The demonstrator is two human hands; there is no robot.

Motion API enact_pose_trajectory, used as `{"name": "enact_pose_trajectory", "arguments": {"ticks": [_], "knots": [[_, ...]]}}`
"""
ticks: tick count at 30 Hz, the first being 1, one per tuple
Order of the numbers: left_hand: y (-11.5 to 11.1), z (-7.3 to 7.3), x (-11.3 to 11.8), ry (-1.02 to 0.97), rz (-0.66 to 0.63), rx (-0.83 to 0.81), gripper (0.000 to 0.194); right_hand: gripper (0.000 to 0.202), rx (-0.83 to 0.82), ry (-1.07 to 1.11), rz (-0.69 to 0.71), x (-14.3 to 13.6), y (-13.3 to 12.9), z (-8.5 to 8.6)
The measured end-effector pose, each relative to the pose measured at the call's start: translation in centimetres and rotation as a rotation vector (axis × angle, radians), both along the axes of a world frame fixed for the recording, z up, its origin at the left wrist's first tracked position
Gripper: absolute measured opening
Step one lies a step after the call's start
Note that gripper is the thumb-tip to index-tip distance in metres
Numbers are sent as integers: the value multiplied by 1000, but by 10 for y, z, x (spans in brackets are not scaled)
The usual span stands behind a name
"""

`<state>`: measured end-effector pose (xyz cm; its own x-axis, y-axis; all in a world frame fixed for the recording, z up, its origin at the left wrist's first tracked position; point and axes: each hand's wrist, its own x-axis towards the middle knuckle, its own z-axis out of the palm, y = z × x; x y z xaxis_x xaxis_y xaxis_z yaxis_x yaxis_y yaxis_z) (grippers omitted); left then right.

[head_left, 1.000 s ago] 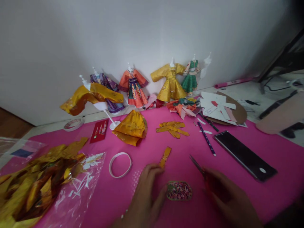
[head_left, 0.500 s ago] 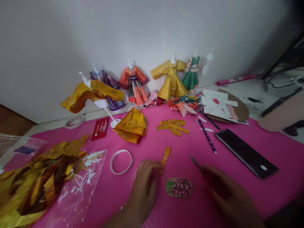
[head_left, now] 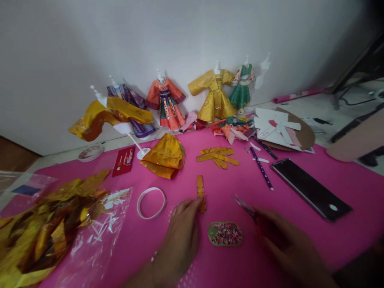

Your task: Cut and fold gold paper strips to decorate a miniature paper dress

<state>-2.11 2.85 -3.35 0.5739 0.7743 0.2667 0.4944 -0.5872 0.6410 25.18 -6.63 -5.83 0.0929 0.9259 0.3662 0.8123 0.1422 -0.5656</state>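
My left hand (head_left: 181, 236) has its fingertips together at the left edge of a narrow yellow fabric strip (head_left: 199, 185) dotted with small dark beads. The strip stands nearly straight away from me, its lower part partly covered by the fingers. My right hand (head_left: 285, 236) grips red-handled tweezers (head_left: 244, 205), their metal tips slightly apart and pointing left over the mat. Between the hands lies a small green oval tray (head_left: 212, 239) of tiny pink, white and dark beads. Left of my left hand rests a ring of white tape (head_left: 138, 208).
Several yellow strips (head_left: 218, 157) lie ahead on the pink mat (head_left: 180, 192), near a folded yellow skirt (head_left: 163, 156). Miniature dresses (head_left: 168, 104) stand along the wall. A phone (head_left: 310, 190) and dotted pencil (head_left: 261, 168) lie right; a plastic bag with yellow scraps (head_left: 57, 228) lies left.
The yellow strip has turned from slanting right to nearly straight, shifting a little left with my left fingers. The tweezers' tips have moved slightly left. The view has shifted a little.
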Motion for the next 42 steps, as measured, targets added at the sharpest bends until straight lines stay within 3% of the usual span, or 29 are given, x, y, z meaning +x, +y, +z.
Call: {"name": "enact_pose_trajectory", "arguments": {"ticks": [5, 12, 20, 26, 32, 42], "knots": [[1, -4, -2, -22, -16, 74, 64, 45, -54, 42, 10, 3, -4, -6], [0, -3, 1, -68, -29, -84, 54, 47, -105, 72, -7, 3, -7, -13], [-1, -2, -1, -49, -100, -106, 61, 47, -111, 80, -3, 6, -7, -15], [6, -7, 0, 37, -80, 159, 53, 45, -79, 85, -4, 4, -4, -13], [6, -18, -3, 158, -79, 307, 50, 45, -70, 75, -2, 2, -3, -8], [5, 3, 4, 285, -39, 213, 43, 45, -78, 128, -6, 2, -5, -7]]}}
